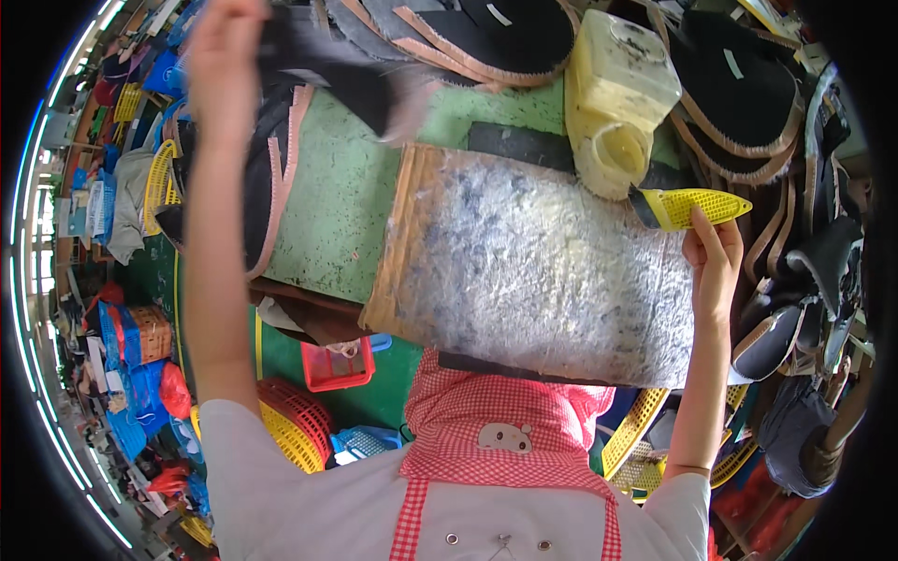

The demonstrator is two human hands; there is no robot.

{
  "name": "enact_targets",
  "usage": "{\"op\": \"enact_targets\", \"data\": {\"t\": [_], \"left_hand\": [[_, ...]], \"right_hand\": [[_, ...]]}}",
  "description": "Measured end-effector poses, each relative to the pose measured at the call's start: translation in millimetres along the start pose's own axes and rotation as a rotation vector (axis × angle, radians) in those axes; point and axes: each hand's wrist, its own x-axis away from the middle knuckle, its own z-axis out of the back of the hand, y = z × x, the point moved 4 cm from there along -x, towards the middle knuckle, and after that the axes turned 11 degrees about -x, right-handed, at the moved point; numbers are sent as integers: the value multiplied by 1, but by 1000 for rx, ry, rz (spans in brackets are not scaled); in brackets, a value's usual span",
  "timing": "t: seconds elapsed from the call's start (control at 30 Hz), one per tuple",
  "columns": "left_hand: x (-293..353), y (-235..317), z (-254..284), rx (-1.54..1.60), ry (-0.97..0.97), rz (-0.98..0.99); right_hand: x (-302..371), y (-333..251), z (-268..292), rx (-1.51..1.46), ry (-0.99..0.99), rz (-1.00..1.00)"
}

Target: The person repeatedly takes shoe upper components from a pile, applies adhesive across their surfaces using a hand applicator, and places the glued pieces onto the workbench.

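My right hand [716, 257] pinches a yellow-handled brush [697, 207] by its dotted handle. The brush's dark tip points left, beside the mouth of a yellowed plastic glue container [619, 103]. At the upper left, my left hand [224, 56] is raised and smeared by motion. Its fingers are closed on a black fabric piece [365, 93], which is blurred too. Between my arms lies a cardboard-edged board [543, 262], its surface crusted with whitish dried glue.
The board rests on a green worktable [332, 196]. Black fabric pieces with tan edges [500, 37] are stacked at the back; more black pieces [739, 84] pile up at the right. Below stand a red basket [337, 365] and yellow baskets [636, 435].
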Motion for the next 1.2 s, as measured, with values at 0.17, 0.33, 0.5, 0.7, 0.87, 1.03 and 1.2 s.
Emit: {"op": "enact_targets", "data": {"t": [0.17,0.33,0.5,0.7,0.87,1.03,1.2], "left_hand": [[8,44,48,306,-360,10],[144,139,-81,233,-916,-176],[174,158,-81,274,-551,-455],[207,123,-45,85,-923,-444],[210,120,-50,136,-878,-409],[209,122,-48,135,-864,-416],[213,118,-49,151,-840,-398]], "right_hand": [[21,3,2,-90,70,-60],[33,2,-17,-95,-29,-20],[50,-17,-40,85,-80,60],[59,9,-94,227,-319,-73],[48,19,-114,306,-295,44],[39,16,-110,392,-271,132],[37,27,-93,526,-181,204]]}}
